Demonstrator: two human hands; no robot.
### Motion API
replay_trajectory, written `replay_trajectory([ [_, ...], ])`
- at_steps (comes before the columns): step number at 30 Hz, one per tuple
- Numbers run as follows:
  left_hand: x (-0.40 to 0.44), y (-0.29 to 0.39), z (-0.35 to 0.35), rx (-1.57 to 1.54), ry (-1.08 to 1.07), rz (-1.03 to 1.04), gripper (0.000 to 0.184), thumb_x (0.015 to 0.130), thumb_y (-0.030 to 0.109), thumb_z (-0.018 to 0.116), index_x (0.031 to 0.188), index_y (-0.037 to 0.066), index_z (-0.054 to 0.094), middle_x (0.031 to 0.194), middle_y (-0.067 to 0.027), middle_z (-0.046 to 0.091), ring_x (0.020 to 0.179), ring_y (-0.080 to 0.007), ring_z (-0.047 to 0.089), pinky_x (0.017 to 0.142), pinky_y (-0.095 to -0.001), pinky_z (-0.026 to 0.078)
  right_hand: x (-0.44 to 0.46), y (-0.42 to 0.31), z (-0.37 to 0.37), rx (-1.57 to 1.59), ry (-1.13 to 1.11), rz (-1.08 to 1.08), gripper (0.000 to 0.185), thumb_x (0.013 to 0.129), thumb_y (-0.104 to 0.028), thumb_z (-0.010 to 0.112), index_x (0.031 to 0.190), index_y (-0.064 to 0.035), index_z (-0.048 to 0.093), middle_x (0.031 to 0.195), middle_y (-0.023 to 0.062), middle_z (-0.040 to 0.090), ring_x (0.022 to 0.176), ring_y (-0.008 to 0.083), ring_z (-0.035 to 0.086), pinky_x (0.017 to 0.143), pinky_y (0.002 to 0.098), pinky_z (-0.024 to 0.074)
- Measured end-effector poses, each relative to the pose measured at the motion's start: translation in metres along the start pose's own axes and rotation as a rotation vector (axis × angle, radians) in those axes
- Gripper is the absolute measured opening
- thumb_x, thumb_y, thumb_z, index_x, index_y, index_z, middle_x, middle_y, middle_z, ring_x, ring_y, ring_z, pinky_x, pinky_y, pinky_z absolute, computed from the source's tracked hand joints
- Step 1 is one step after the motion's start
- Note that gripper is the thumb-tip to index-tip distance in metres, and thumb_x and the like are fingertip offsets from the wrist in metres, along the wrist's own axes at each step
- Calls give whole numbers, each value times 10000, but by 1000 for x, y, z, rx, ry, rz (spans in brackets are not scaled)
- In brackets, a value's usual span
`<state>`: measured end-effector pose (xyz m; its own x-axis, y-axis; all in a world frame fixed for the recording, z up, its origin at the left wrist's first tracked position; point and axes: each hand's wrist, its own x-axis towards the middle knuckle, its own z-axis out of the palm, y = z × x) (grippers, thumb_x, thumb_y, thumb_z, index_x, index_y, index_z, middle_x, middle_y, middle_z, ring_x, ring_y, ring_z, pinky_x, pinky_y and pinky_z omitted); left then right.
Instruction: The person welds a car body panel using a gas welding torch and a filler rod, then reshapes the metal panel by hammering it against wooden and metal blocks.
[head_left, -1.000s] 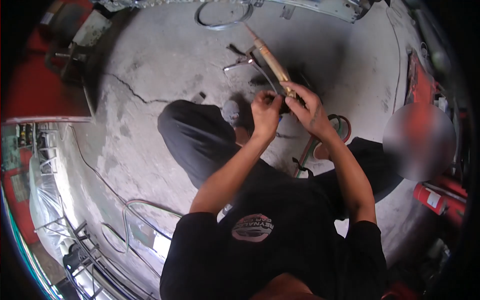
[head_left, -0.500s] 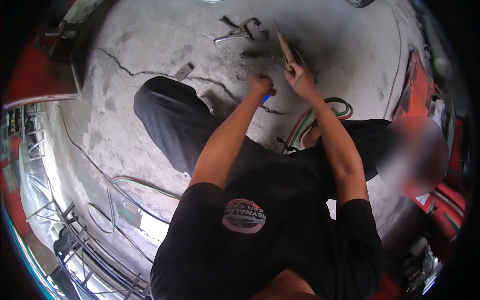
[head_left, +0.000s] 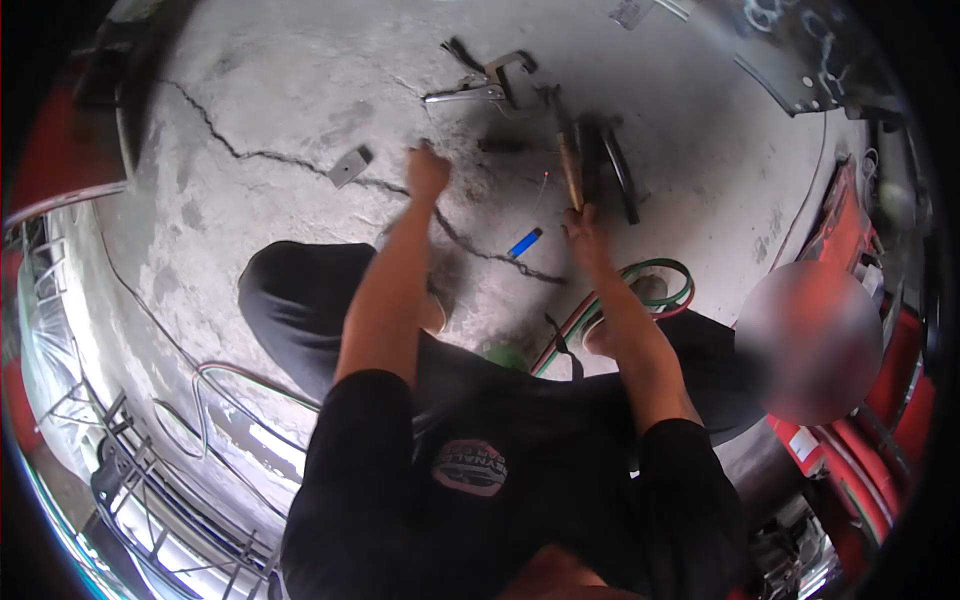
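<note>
My left hand (head_left: pixel 428 174) is closed and blurred over the floor, right of a small grey metal piece (head_left: pixel 346 169); whatever its fingers may hold is hidden. My right hand (head_left: pixel 587 235) is closed round the lower end of a long tool with a tan handle (head_left: pixel 571 165) and a narrow dark tip pointing away from me. Beside that tool lies a dark curved bar (head_left: pixel 619 174). A locking C-clamp (head_left: pixel 495 84) rests on the floor beyond my hands. Between them, nearer to me, is a small blue object (head_left: pixel 525 243) with a dark end.
Red and green hoses (head_left: pixel 660 290) loop beside my right leg. More hose (head_left: pixel 203 400) curls at the lower left. A metal panel (head_left: pixel 795 75) stands at the upper right, red parts (head_left: pixel 835 225) at the right. A long crack (head_left: pixel 255 154) crosses the concrete floor.
My left hand has moved left, away from my right hand, uncovering the blue object. My right hand and the tan tool are lower in the view. The camera view has shifted.
</note>
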<state>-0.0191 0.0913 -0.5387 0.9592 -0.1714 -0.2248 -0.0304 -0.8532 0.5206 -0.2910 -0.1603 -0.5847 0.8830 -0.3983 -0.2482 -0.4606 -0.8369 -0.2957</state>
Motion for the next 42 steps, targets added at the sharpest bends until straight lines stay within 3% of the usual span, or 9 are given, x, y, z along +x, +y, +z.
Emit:
replay_trajectory([
  [6,51,-62,-57,312,69,-465,716,793,244,666,1458,162,414,1500,-228,346,1325,-442,398,1008,-553,471,-8,-17,-32,72,268,-239,438,903,-244,695,1313,-142,581,1101,192,600,933,409,654,791,500,541],
  [10,58,-134,-52,383,-168,-303,658,830,145,593,1465,144,421,1533,-210,372,1469,-406,253,1096,-600,384,28,-10,-45,62,221,184,581,870,-256,735,1379,-68,527,1181,212,643,1053,418,627,895,484,512],
  [13,46,-140,-42,344,-39,-241,660,815,90,589,1459,112,445,1532,-199,399,1441,-413,320,1157,-522,342,39,57,47,-125,571,-114,621,826,-253,767,1358,-48,522,1203,225,638,1104,429,607,958,483,491],
  [16,42,-133,-40,367,-35,-235,712,777,193,667,1449,91,453,1499,-185,452,1438,-399,339,1149,-510,358,42,36,13,124,34,282,640,770,-224,793,1316,-22,527,1255,251,603,1181,425,573,1008,472,464],
  [23,68,-119,-42,480,-189,-585,770,929,236,600,1591,313,214,1682,-141,15,1519,-462,67,1004,-694,417,-5,-49,-113,618,605,274,366,892,-286,644,1089,22,624,827,169,656,836,333,662,744,415,513],
  [28,69,-122,-19,819,-180,-333,568,967,265,570,1506,197,405,1527,-177,297,1324,-472,369,793,-659,540,-60,-154,-347,959,420,52,429,993,-346,533,1171,44,557,938,165,636,891,249,635,786,366,485],
  [31,62,-105,-19,931,-185,-191,515,966,289,574,1449,134,479,1426,-177,388,1238,-453,464,824,-628,529,-52,-211,-438,1170,624,-338,285,1015,-272,466,1091,-7,538,668,31,533,580,121,545,570,278,428],
  [34,74,-114,-7,754,-197,-246,554,938,294,624,1450,127,493,1467,-159,369,1280,-438,458,869,-631,515,-31,-232,-507,1178,601,-476,485,1043,-479,437,1183,-17,484,746,86,552,516,157,515,441,292,434],
  [42,41,-58,-34,461,-453,-233,529,923,306,622,1434,220,511,1550,-126,313,1348,-435,440,942,-679,476,81,-364,-418,1817,599,-446,428,1047,-529,414,1076,-102,428,716,56,483,469,146,460,391,300,379],
])
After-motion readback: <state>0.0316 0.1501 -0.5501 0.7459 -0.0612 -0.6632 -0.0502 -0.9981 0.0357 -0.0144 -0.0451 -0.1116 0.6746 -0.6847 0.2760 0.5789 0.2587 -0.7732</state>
